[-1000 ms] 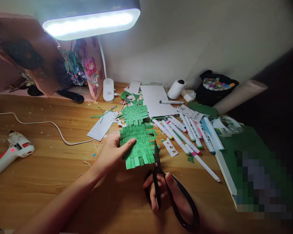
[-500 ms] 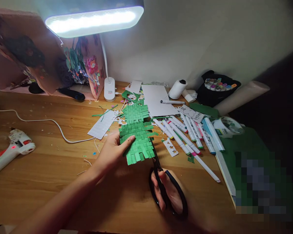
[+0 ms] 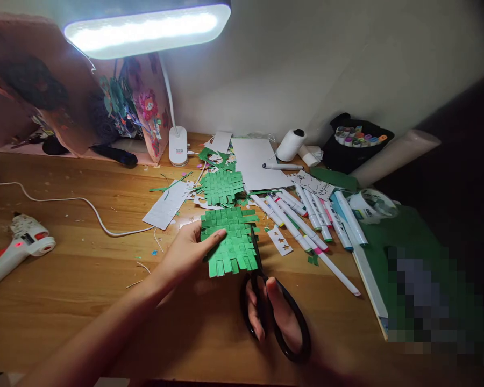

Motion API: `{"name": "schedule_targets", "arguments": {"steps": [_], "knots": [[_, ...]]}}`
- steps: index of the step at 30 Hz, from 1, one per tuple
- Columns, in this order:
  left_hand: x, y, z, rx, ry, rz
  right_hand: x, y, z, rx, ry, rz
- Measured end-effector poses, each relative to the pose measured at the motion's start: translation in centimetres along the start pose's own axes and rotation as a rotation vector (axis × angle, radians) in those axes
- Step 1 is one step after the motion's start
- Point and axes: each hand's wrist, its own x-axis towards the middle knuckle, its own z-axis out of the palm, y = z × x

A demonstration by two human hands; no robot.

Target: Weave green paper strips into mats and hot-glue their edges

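Observation:
My left hand (image 3: 189,250) is closed on the left side of a woven green paper piece (image 3: 230,252), thumb on top. Its edges are uneven, with strip ends sticking out on several sides. My right hand (image 3: 280,312) has its fingers through the black handles of a pair of scissors (image 3: 302,328). The scissor blades point away from me along the right edge of the woven piece, and the paper partly hides them. Behind it, a second woven green paper piece (image 3: 221,187) lies on scraps on the table.
Several white markers (image 3: 298,226) lie to the right, near a tape roll (image 3: 373,205) and a star-punched card strip (image 3: 279,240). A glue gun (image 3: 22,247) rests at left with a white cable (image 3: 80,200) nearby. A lit lamp (image 3: 149,29) hangs overhead.
The strip ends standing out at the right edge of the held piece look shorter. The scissor handles have spread wider. The whole view has shifted slightly.

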Motion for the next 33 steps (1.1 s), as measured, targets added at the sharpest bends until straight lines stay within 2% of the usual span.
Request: {"name": "schedule_targets", "arguments": {"steps": [5,11,14,20,26,33], "knots": [[0.0,-0.3,0.0,-0.016,0.002,0.007,0.3,0.5,-0.1,-0.063,0.064,-0.020],[0.0,-0.2,0.0,-0.013,-0.014,0.003,0.1,-0.5,0.2,-0.047,0.003,-0.066],[-0.2,-0.3,0.1,-0.026,-0.055,-0.007,0.2,-0.7,0.2,-0.063,-0.017,-0.096],[-0.2,-0.8,0.3,-0.073,-0.178,-0.057,0.8,1.0,0.0,-0.007,0.007,-0.106],[0.0,-1.3,0.5,-0.109,-0.159,-0.028,1.2,1.3,-0.1,-0.029,0.017,-0.076],[0.0,-1.1,0.6,-0.117,-0.193,-0.055,1.4,1.2,0.0,-0.005,0.033,-0.107]]}}
